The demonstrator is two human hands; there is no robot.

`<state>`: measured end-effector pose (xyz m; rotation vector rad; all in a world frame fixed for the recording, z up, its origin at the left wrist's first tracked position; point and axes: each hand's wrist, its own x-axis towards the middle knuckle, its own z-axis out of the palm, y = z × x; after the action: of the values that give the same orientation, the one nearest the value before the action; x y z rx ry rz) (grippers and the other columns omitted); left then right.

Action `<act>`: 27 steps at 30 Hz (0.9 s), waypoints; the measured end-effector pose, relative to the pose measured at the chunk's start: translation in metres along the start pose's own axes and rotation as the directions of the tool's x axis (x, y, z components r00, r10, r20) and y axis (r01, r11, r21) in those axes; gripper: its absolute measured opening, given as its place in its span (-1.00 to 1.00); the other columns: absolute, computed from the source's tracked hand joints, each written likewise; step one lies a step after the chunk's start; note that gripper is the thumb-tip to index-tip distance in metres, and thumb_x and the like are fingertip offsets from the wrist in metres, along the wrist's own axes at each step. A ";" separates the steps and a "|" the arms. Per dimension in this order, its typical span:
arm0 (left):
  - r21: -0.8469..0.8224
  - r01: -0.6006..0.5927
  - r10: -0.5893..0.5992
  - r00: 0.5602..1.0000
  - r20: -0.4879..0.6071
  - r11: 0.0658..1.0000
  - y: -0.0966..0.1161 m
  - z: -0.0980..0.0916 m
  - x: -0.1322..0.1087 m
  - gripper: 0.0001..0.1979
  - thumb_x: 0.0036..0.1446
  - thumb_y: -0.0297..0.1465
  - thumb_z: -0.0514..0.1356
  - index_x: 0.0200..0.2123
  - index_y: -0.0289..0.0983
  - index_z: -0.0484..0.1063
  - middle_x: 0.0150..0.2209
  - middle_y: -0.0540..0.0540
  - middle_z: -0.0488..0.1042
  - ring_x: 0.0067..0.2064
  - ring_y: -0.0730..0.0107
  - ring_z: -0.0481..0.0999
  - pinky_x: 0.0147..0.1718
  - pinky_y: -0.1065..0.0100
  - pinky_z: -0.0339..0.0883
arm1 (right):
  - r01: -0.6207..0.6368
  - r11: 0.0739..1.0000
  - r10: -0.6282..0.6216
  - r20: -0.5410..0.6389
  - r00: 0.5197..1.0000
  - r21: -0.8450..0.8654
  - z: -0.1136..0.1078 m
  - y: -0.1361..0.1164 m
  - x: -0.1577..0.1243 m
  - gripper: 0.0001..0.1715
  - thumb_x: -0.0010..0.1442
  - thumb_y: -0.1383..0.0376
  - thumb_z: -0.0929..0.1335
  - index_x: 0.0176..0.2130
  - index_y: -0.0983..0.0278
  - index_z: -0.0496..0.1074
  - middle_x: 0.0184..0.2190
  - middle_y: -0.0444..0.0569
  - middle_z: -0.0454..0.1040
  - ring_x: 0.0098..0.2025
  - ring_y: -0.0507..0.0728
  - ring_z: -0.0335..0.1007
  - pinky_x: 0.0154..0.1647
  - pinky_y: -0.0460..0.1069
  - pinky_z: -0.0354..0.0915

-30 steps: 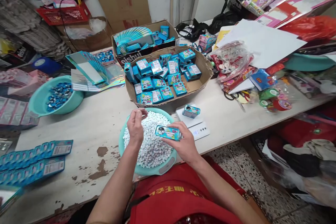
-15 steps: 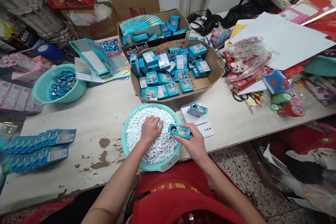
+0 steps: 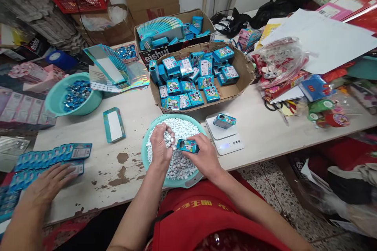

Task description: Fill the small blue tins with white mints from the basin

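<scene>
A teal basin point(image 3: 145, 153) full of small white candies point(image 3: 184, 127) sits at the table's near edge. My left hand point(image 3: 160, 147) is cupped over it, closed on a handful of the candies. My right hand point(image 3: 203, 157) grips a small blue tin point(image 3: 187, 145) with a round hole at its left end, held just right of the left hand's fingers. A second blue tin point(image 3: 224, 120) rests on a white digital scale point(image 3: 226, 137) to the right of the basin.
Behind the basin is a cardboard tray point(image 3: 241, 68) of blue boxes, with another box point(image 3: 173, 33) further back. A teal bowl point(image 3: 57, 102) of blue pieces stands at left. Another person's hand point(image 3: 47, 186) lies on blue cards point(image 3: 44, 159) at near left. A flat blue carton point(image 3: 113, 124) lies nearby.
My left hand dipped into the candies and came up holding a handful beside the tin. Another person's hand appeared at near left, and a flat blue carton now lies on the table.
</scene>
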<state>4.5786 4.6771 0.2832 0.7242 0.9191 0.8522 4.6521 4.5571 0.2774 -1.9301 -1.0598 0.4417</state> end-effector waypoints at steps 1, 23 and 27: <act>-0.012 -0.045 0.045 0.999 -0.002 0.999 0.003 0.004 -0.003 -0.75 -0.08 -0.28 0.28 -0.51 -0.27 0.27 -0.54 0.06 0.29 -0.58 0.56 0.29 -0.69 0.53 0.10 | 0.011 1.000 -0.011 0.012 1.000 -0.027 0.003 -0.004 0.003 -0.65 -0.03 0.35 0.48 -0.21 0.23 0.40 -0.23 0.00 0.41 -0.12 0.23 0.34 -0.11 0.12 0.31; 0.052 -0.267 0.264 0.963 0.047 0.962 0.014 0.026 0.001 -0.69 -0.08 -0.24 0.34 -0.54 -0.28 0.28 -0.57 0.09 0.28 -0.61 0.59 0.28 -0.59 0.48 0.30 | 0.027 0.992 -0.025 -0.014 1.000 0.125 0.001 -0.015 0.027 -0.57 -0.13 0.40 0.53 -0.23 0.23 0.40 -0.26 -0.08 0.40 -0.13 0.16 0.35 -0.10 0.06 0.29; 0.050 -0.262 0.258 0.964 0.067 0.964 0.016 0.025 0.000 -0.70 -0.08 -0.26 0.33 -0.54 -0.28 0.28 -0.59 0.10 0.26 -0.60 0.59 0.26 -0.58 0.48 0.30 | 0.024 0.987 -0.022 -0.018 1.000 0.160 0.001 -0.015 0.023 -0.57 -0.13 0.40 0.53 -0.23 0.22 0.40 -0.26 -0.09 0.39 -0.14 0.15 0.35 -0.11 0.05 0.29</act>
<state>4.5961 4.6805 0.3066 0.9307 0.8080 1.0321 4.6571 4.5803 0.2913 -1.7748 -1.0039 0.4831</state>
